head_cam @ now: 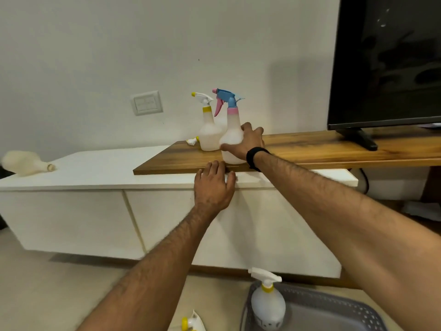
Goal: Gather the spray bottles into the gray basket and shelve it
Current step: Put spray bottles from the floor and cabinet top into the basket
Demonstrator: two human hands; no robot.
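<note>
Against a plain white wall, a brown wooden board (310, 149) lies across a low white cabinet (100, 170) beside a black television (386, 60). On it, the right hand (250, 142) wraps the blue-and-pink-topped translucent spray bottle (231, 137) — a yellow-capped bottle (210, 132) touches behind. The left hand (213, 185) rests flat, empty, on the cabinet edge. Below, the gray perforated basket (334, 311) holds a white-nozzled bottle (267, 304).

Head view, forward-down over cabinet (167, 211)

Blue-and-pink sprayer head on translucent white bottle (232, 134); yellow-collared white bottle (208, 130) behind; gray perforated basket (334, 314); brown wood-grain board (310, 149).
</note>
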